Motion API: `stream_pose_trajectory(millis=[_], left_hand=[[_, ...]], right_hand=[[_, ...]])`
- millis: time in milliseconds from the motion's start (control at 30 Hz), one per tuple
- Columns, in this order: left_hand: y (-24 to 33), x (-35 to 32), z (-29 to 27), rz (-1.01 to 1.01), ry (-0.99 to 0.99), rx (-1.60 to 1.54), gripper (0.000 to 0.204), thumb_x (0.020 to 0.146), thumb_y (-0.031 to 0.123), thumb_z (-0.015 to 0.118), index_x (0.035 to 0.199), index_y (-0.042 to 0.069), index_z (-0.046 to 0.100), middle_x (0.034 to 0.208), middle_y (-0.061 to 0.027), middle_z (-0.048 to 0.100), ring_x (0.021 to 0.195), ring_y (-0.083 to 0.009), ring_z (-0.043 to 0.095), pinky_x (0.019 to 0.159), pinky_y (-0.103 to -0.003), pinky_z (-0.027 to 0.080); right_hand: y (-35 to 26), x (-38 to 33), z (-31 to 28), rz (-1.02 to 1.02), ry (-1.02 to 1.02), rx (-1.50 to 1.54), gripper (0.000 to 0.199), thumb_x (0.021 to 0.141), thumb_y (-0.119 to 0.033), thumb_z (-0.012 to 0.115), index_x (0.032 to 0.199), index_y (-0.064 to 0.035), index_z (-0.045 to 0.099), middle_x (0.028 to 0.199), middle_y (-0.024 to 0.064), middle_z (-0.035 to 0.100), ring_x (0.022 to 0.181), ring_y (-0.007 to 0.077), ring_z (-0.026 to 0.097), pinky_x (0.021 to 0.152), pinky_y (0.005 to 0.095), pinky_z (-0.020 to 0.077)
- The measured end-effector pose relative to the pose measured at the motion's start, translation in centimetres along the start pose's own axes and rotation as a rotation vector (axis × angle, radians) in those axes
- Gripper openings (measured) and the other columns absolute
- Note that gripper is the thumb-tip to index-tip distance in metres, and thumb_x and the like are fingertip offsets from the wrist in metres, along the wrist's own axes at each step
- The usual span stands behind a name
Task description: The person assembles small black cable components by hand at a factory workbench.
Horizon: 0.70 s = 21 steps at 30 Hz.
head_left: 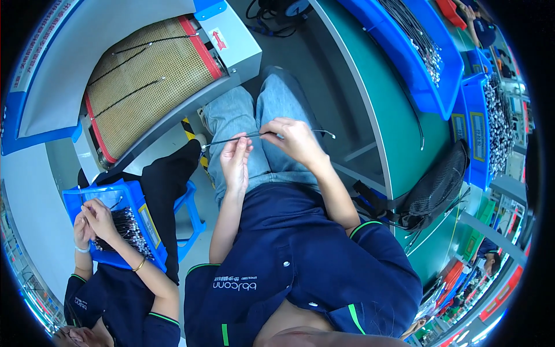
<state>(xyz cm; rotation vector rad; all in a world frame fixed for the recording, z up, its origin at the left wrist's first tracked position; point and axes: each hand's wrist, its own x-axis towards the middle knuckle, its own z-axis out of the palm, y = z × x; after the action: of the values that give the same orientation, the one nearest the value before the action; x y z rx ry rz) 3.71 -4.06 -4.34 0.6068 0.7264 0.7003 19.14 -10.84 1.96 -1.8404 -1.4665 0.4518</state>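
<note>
Over my lap in jeans I hold a thin black cable (231, 139) with metal ends. My left hand (236, 162) pinches it near its left part, fingers closed around the wire. My right hand (295, 139) grips the same cable further right, and a short length with a silver tip (330, 135) sticks out past it. Both hands are close together above my knees.
A conveyor with a tan mesh belt (150, 75) carries black cables at upper left. A co-worker's hands (95, 222) pick in a blue bin of cables (136, 214). The green bench (399, 110) holds blue trays of cables (425, 58). A black mesh bag (436, 188) hangs at its edge.
</note>
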Motion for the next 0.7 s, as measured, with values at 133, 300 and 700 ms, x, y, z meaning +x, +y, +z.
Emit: stream_pose_trajectory(millis=[133,300,700], left_hand=[[0.1,0.6,-1.9,0.045,0.053,-0.024,0.019,0.09,0.01,0.061,0.106,-0.001,0.061,0.096,-0.0057,0.063,0.086,-0.0114,0.061,0.076,-0.024,0.051],[1.1,1.1,-3.6,0.127,0.108,-0.038,0.017,0.092,0.008,0.058,0.106,0.0,0.06,0.096,-0.006,0.062,0.085,-0.0102,0.06,0.075,-0.023,0.051],[2.2,1.5,-4.2,0.135,0.127,-0.015,0.016,0.092,0.01,0.057,0.106,0.002,0.06,0.097,-0.0043,0.061,0.086,-0.0095,0.06,0.075,-0.023,0.051]], right_hand=[[1.4,-0.5,-1.9,0.048,-0.014,-0.104,0.012,0.074,-0.012,0.07,0.084,-0.0075,0.066,0.079,0.006,0.066,0.074,0.023,0.064,0.065,0.0322,0.0509],[2.3,-1.2,-4.0,0.194,-0.011,-0.098,0.01,0.076,-0.01,0.069,0.084,-0.0055,0.066,0.08,0.0073,0.065,0.074,0.0218,0.064,0.065,0.0306,0.051],[2.9,-2.1,-4.9,0.285,0.047,0.067,0.01,0.078,-0.01,0.069,0.086,-0.0033,0.068,0.081,0.0073,0.065,0.073,0.0174,0.062,0.063,0.0277,0.0491]])
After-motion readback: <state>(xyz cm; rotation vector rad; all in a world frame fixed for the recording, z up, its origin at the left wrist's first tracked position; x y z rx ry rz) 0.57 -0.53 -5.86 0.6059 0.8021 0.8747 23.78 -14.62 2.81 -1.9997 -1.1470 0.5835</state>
